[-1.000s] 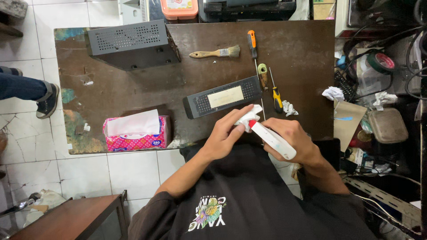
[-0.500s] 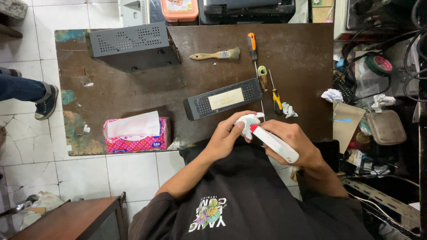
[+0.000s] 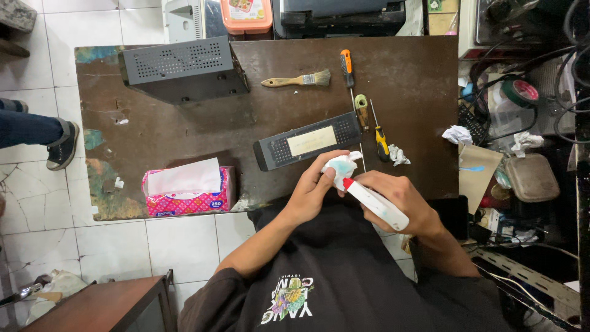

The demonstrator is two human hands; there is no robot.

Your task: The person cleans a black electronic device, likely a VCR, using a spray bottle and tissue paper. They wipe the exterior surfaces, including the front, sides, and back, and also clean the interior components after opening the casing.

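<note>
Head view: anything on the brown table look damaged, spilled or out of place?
The table top is worn, with paint flaking along its left edge. Crumpled tissue scraps lie loose beside the yellow screwdriver. Nothing is spilled.

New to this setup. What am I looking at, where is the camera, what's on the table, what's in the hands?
There is no machine here: a person works with bare hands, and one camera worn on the head looks straight down. The left hand pinches a crumpled white tissue. The right hand holds a white spray bottle with its red nozzle pointed at the tissue. On the brown table lie a dark slotted front panel, a grey metal case, a pink tissue box, a paintbrush, screwdrivers and a tissue wad. Another person's shoe shows at the left.
</note>
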